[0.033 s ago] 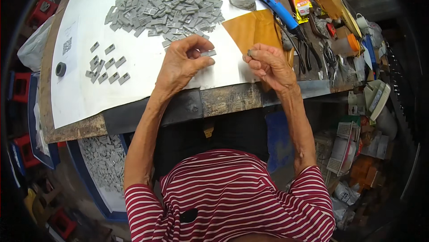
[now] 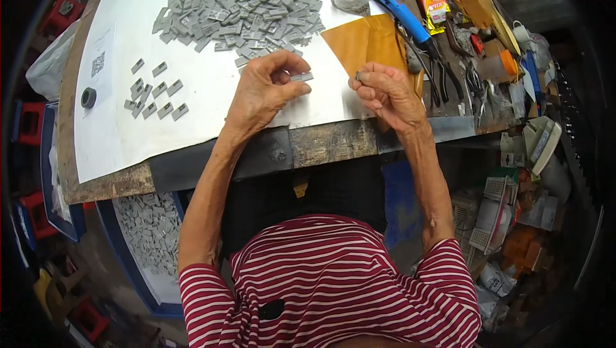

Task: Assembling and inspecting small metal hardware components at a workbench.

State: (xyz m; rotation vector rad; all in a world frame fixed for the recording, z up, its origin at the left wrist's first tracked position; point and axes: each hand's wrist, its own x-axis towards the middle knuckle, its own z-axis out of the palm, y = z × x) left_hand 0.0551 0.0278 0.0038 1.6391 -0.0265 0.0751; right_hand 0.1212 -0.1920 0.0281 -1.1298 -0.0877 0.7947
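Note:
My left hand [image 2: 266, 91] holds a small flat grey rectangular piece [image 2: 303, 77] between thumb and fingers, above the white sheet [image 2: 212, 101]. To its right, my right hand [image 2: 390, 94] is closed in a pinch. A tiny dark grey bit [image 2: 357, 76] shows at its fingertips, too small to name. The two hands are apart. Beyond them lies a large heap of similar grey pieces [image 2: 240, 11]. Several more grey pieces [image 2: 149, 112], some with a dark spot, lie spread out left of my left hand.
A dark ring-shaped object [image 2: 88, 97] stands at the left. Brown paper [image 2: 362, 40], a blue corded tool [image 2: 401, 11], pliers [image 2: 446, 78] and a red-yellow packet [image 2: 432, 8] crowd the right side. Below the table edge at left, a blue tray [image 2: 131, 264] holds more grey pieces.

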